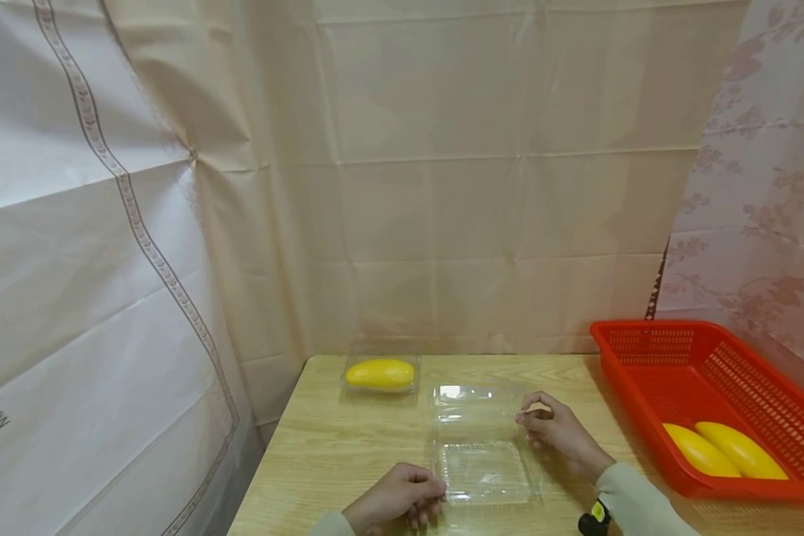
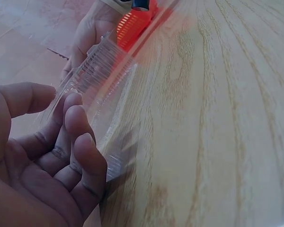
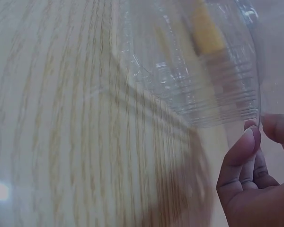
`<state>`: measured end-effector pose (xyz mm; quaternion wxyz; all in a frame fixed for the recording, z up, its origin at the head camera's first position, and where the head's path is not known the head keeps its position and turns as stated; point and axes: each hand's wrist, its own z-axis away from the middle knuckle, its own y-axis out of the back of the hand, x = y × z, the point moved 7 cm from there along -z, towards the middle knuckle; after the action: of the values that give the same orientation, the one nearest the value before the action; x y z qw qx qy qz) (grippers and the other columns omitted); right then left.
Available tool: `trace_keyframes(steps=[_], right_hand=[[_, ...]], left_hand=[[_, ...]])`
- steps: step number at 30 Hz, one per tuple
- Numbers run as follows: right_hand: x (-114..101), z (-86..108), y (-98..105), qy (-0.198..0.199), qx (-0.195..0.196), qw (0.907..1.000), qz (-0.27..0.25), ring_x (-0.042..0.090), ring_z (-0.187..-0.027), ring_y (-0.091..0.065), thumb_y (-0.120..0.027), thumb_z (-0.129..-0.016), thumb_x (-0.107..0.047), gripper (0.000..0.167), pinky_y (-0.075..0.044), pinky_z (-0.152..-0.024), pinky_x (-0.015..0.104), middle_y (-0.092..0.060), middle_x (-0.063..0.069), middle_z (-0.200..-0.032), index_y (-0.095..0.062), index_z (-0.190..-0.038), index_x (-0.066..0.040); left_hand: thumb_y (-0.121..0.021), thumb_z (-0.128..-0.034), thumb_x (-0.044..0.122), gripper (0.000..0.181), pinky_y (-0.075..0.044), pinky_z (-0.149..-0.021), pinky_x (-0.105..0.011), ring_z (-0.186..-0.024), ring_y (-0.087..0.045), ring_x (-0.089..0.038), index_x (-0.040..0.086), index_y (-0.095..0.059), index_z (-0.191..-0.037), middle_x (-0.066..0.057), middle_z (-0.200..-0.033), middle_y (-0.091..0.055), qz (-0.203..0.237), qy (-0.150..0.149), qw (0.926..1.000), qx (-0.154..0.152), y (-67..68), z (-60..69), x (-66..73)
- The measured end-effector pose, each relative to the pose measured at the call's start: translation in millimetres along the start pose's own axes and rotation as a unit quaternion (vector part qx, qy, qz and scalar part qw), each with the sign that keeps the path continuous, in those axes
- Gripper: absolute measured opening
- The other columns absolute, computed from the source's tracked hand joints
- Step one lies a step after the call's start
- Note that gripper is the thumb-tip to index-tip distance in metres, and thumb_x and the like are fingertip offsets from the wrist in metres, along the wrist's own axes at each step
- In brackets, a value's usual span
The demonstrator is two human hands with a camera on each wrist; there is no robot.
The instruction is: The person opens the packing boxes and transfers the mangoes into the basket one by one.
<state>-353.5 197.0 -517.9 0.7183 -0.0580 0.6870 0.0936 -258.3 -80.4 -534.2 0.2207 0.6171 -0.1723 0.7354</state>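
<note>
A clear plastic clamshell box (image 1: 484, 470) lies unfolded on the table, its lid (image 1: 472, 413) toward the back. My left hand (image 1: 402, 493) pinches the box's near left edge between thumb and fingertips; the left wrist view shows the ribbed plastic wall (image 2: 102, 66) rising by those fingers. At the lid's right edge my right hand (image 1: 563, 432) pinches the rim, and the right wrist view has the thin plastic (image 3: 217, 94) between thumb and index finger. Nothing shows inside this box. The other fingers of both hands curl loosely.
A second clear box (image 1: 415, 383) with a yellow mango-like fruit (image 1: 380, 374) in it stands at the table's back left. On the right sits a red plastic basket (image 1: 643, 387) holding two more yellow fruits (image 1: 740, 450). Cloth curtains (image 1: 482, 223) hang behind the wooden table (image 1: 315, 439).
</note>
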Motion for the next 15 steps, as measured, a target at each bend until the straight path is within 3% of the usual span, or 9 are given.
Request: trace_keyframes(steps=[8, 15], right_hand=[[-9.3, 3.1, -0.8, 0.03, 0.008, 0.9988, 0.038, 0.017, -0.064, -0.054, -0.064, -0.098, 0.003, 0.013, -0.049, -0.054, 0.028, -0.059, 0.015, -0.098, -0.053, -0.103, 0.007], [-4.8, 6.0, 0.9, 0.01, 0.043, 0.9974, 0.057, 0.018, -0.06, -0.052, -0.059, -0.098, 0.0, 0.003, -0.045, -0.051, 0.028, -0.063, 0.011, -0.094, -0.057, -0.1, 0.001]], left_hand=[[-0.063, -0.1033, 0.021, 0.039, -0.044, -0.048, -0.017, -0.055, -0.053, -0.005, -0.017, -0.066, -0.104, 0.001, -0.073, -0.066, -0.006, -0.005, 1.0, 0.003, 0.2, -2.1, 1.5], [-0.062, -0.1038, 0.021, 0.039, -0.044, -0.05, -0.017, -0.056, -0.054, -0.006, -0.018, -0.065, -0.105, 0.001, -0.074, -0.066, -0.006, -0.003, 1.0, -0.002, -0.5, -1.6, -0.3]])
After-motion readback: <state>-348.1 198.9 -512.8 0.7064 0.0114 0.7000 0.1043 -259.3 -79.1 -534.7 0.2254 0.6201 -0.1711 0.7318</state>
